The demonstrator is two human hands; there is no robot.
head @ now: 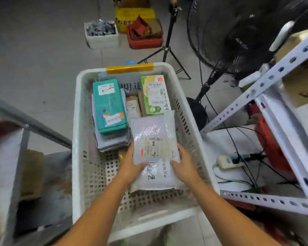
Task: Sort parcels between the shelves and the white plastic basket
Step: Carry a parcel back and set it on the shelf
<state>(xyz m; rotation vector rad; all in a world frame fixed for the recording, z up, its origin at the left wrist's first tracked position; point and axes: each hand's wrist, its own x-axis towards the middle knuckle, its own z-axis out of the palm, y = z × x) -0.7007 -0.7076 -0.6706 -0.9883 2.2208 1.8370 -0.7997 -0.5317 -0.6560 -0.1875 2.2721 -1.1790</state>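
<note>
Bubble-wrapped parcel [154, 134] runs lengthwise away from the person over the white basket [75, 139], its near end gripped on either side by left hand [132, 163] and right hand [183, 164].

Floor [34, 59] carries white basket [75, 139], fan [238, 41], tripod [167, 48], red crate [146, 42].

Even dim light, soft shadows; edges blurred, wide-angle bowed
</note>
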